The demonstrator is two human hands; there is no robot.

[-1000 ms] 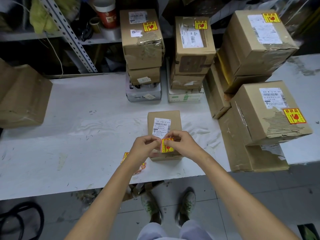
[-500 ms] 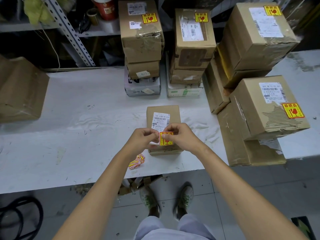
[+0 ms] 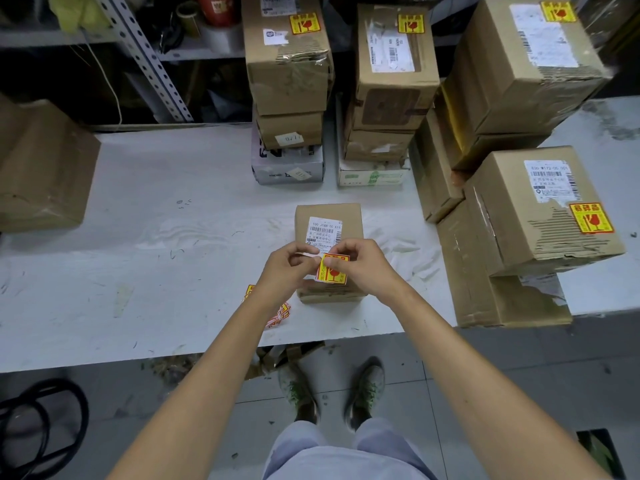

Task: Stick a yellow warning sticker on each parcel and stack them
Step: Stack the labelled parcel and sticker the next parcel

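A small brown parcel (image 3: 327, 216) with a white shipping label lies on the white table (image 3: 173, 258) in front of me. Just above its near end, both hands hold a yellow warning sticker (image 3: 331, 270) with red print. My left hand (image 3: 285, 271) pinches the sticker's left top edge, and my right hand (image 3: 363, 263) pinches its right top corner. A loose pile of more yellow stickers (image 3: 277, 315) lies on the table under my left forearm, partly hidden.
Stacks of stickered parcels stand at the back (image 3: 287, 64) (image 3: 391, 64) and on the right (image 3: 530, 60) (image 3: 543, 209). A large brown box (image 3: 41, 168) sits at the left. Metal shelving (image 3: 149, 60) runs behind the table. A black cable (image 3: 41, 427) lies on the floor.
Both hands stay at the parcel's near end with the sticker between them. The sticker has tilted slightly and sits a little lower over the parcel.
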